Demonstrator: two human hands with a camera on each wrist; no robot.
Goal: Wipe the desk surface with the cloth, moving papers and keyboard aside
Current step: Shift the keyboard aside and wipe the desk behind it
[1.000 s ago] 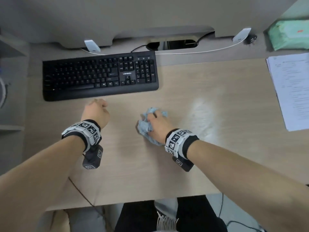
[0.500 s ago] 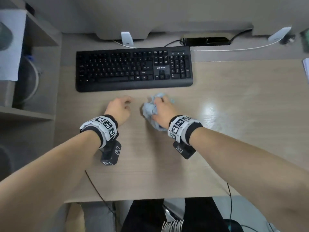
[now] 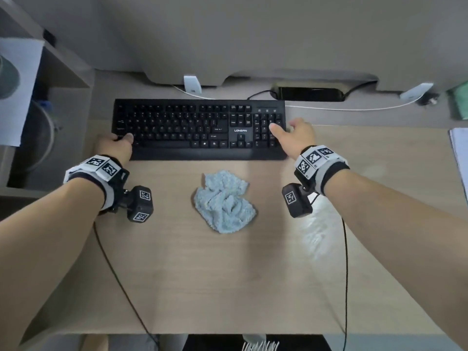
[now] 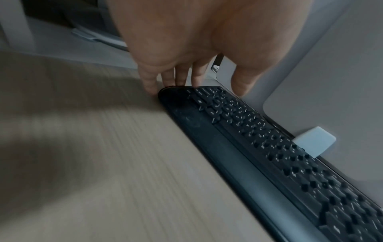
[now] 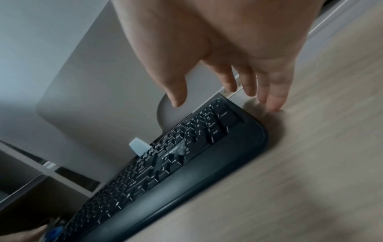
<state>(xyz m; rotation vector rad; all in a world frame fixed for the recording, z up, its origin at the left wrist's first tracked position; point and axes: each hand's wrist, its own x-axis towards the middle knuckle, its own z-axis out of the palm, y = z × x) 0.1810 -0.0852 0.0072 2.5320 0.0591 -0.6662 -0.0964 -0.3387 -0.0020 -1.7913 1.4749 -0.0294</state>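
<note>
A black keyboard point(image 3: 200, 129) lies across the back of the wooden desk point(image 3: 228, 274). A crumpled light blue cloth point(image 3: 224, 202) lies loose on the desk in front of it, with no hand on it. My left hand point(image 3: 119, 140) is at the keyboard's left end point(image 4: 172, 93); its straight fingers point(image 4: 180, 78) touch that end and the thumb is spread over the keys. My right hand point(image 3: 286, 127) is at the right end point(image 5: 254, 129), thumb above the number keys and fingertips point(image 5: 273, 101) on the desk just beside it. Papers point(image 3: 459, 153) lie at the far right edge.
A grey partition runs behind the keyboard, with two white clips point(image 3: 192, 84) point(image 3: 415, 93), a white cable and a dark cable slot point(image 3: 310, 93). An open shelf unit point(image 3: 38, 122) stands at the left. A green pack point(image 3: 459, 100) sits at the back right.
My right hand let go of the cloth, which now lies loose. Both hands moved forward and apart to the two ends of the keyboard.
</note>
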